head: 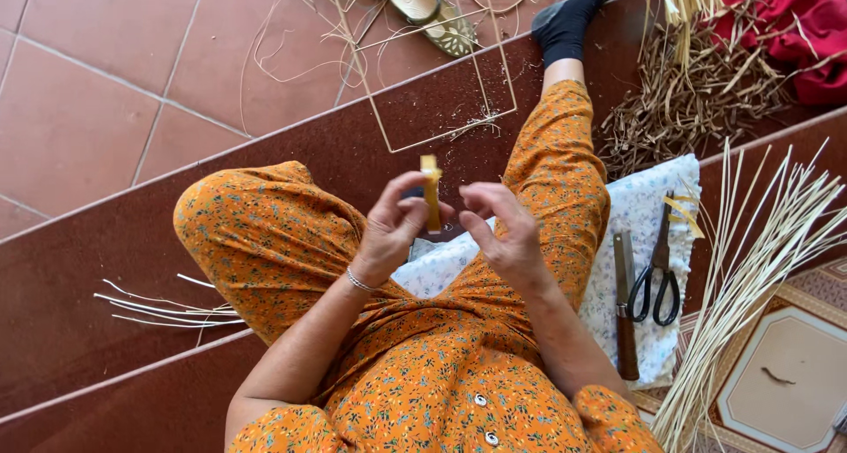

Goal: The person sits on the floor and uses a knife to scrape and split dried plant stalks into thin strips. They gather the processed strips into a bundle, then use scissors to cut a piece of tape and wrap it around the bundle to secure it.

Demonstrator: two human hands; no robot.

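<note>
Head view: the left hand (394, 226) pinches a short yellow strip (430, 191) upright above the lap, keeping it steady at working height. The right hand (499, 230) hovers loosely open beside the strip. Scissors (656, 272) and knife (625, 305) lie on the cloth (644, 208), right of the strip, within reach.

A short yellow strip (430, 191) is standing almost upright above the lap, flat and narrow, its top end squared off and poking clear of the fingers. The left hand (394, 226) is pinching it at its lower half between thumb and fingertips. The right hand (501, 232) is hovering just beside it, fingers curled and loose, not quite touching the strip
</note>
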